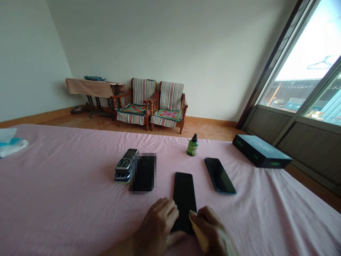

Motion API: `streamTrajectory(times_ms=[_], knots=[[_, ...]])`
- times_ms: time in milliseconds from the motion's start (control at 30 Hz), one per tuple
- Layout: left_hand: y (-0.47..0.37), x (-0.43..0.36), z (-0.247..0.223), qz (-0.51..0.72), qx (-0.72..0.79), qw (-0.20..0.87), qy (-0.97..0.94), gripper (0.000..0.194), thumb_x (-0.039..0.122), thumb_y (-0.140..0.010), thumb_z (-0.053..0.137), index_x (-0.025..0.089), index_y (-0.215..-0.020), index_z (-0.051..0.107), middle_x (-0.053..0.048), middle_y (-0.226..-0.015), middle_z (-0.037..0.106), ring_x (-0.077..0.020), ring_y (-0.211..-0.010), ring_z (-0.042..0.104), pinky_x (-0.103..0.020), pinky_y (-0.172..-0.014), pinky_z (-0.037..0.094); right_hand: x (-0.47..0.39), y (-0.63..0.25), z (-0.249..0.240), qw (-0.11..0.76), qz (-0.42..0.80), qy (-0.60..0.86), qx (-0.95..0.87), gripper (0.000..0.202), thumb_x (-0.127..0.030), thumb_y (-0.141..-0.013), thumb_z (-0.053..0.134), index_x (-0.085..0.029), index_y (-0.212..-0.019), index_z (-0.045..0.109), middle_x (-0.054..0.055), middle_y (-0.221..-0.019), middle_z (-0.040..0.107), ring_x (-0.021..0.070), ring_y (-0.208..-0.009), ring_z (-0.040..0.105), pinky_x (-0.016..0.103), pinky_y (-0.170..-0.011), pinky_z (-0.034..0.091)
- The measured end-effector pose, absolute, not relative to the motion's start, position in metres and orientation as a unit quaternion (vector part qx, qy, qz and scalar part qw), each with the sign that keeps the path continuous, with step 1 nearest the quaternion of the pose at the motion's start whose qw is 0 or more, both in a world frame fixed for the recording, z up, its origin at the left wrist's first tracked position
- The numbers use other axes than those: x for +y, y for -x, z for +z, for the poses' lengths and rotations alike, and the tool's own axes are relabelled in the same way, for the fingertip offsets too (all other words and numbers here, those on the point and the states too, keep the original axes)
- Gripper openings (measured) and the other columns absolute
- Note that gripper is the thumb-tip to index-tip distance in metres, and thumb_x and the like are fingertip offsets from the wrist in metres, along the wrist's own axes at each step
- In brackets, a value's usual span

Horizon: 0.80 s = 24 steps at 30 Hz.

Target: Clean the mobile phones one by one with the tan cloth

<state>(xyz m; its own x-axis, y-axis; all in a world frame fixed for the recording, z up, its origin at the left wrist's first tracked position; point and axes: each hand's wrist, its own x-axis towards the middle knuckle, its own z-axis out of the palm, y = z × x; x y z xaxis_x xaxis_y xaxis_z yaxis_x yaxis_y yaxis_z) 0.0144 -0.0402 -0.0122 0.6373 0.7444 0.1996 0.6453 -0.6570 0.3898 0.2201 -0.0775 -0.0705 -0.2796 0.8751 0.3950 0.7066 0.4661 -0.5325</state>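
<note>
A black smartphone (184, 199) lies flat, screen up, on the pink cloth (80, 213) in front of me. My left hand (160, 224) grips it by its left edge and near end, with the fingers curled. A folded yellow cloth (199, 233) is pinched in my right hand (213, 229), touching the phone's lower right edge. Another dark smartphone (220, 176) rests to the right. On the left lie a pixelated dark phone (144, 174) and a stack of keypad phones (124, 165). Behind the phones stands a small green bottle (192, 146) with a black cap.
A black box (261, 151) sits at the right edge of the bed-like surface. A blue and white soft packet (12, 144) is at the far left. Beyond are two wooden armchairs (170, 103), a covered table (90, 87) and a window (301, 78).
</note>
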Motion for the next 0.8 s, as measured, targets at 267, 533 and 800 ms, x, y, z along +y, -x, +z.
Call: streamTrajectory(times_ms=[267, 533, 800], knots=[[-0.012, -0.043, -0.009, 0.212, 0.376, 0.176, -0.885, 0.034, 0.018, -0.068, 0.083, 0.016, -0.096, 0.064, -0.005, -0.099, 0.062, -0.0255, -0.095, 0.057, -0.041, -0.086, 0.051, -0.004, -0.210, -0.027, 0.311, 0.104, 0.590, -0.738, 0.030, 0.002, -0.080, 0.042, -0.016, -0.075, 0.066, 0.007, -0.082, 0.055, 0.0168, -0.074, 0.054, 0.025, -0.064, 0.041], [-0.012, -0.043, -0.015, 0.222, 0.376, 0.197, -0.878, 0.037, 0.010, -0.069, 0.079, 0.016, -0.102, 0.063, -0.005, -0.102, 0.062, -0.0243, -0.097, 0.057, -0.039, -0.088, 0.051, -0.038, -0.199, -0.040, 0.303, 0.077, 0.576, -0.756, 0.032, 0.004, -0.079, 0.043, -0.019, -0.081, 0.066, 0.006, -0.083, 0.057, 0.0192, -0.078, 0.054, 0.027, -0.064, 0.041], [-0.013, -0.043, -0.011, 0.209, 0.382, 0.204, -0.877, 0.030, 0.009, -0.070, 0.078, 0.016, -0.096, 0.064, -0.003, -0.096, 0.063, -0.0229, -0.094, 0.057, -0.037, -0.086, 0.050, -0.064, -0.189, -0.040, 0.281, 0.124, 0.529, -0.791, 0.031, 0.002, -0.079, 0.050, -0.020, -0.094, 0.066, 0.006, -0.087, 0.059, 0.0195, -0.081, 0.055, 0.026, -0.065, 0.044]])
